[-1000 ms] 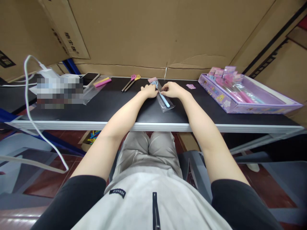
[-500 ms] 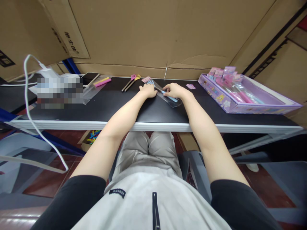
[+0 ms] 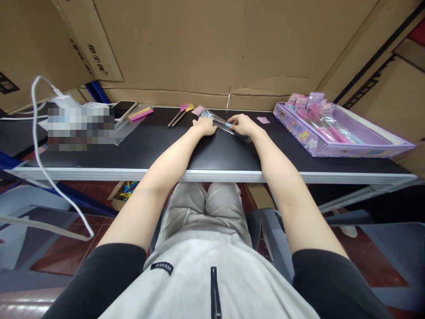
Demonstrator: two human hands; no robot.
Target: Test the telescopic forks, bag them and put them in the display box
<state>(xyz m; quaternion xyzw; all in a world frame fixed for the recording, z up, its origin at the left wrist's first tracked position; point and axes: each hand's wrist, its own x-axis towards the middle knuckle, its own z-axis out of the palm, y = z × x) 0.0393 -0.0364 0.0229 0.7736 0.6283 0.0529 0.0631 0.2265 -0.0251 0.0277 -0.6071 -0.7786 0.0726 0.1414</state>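
Observation:
A clear plastic sleeve [image 3: 219,119] with a pink header card and a light blue fork-shaped stick inside lies on the black tabletop [image 3: 212,150]. My left hand [image 3: 205,126] rests closed on its left end, near the pink card. The fingers of my right hand [image 3: 242,125] pinch the sleeve over the blue handle. The sleeve's right end pokes out past my right hand.
Two more sticks, pink-headed and yellow-headed [image 3: 181,113], lie at the back. Left are a clear bag with pink and yellow pieces [image 3: 139,114], a phone [image 3: 123,107] and a white cable [image 3: 36,146]. A purple box of packed items [image 3: 335,130] sits right. Cardboard walls stand behind.
The sleeve has swung from pointing toward me to lying nearly crosswise, further back on the table. Both hands shifted slightly back with it.

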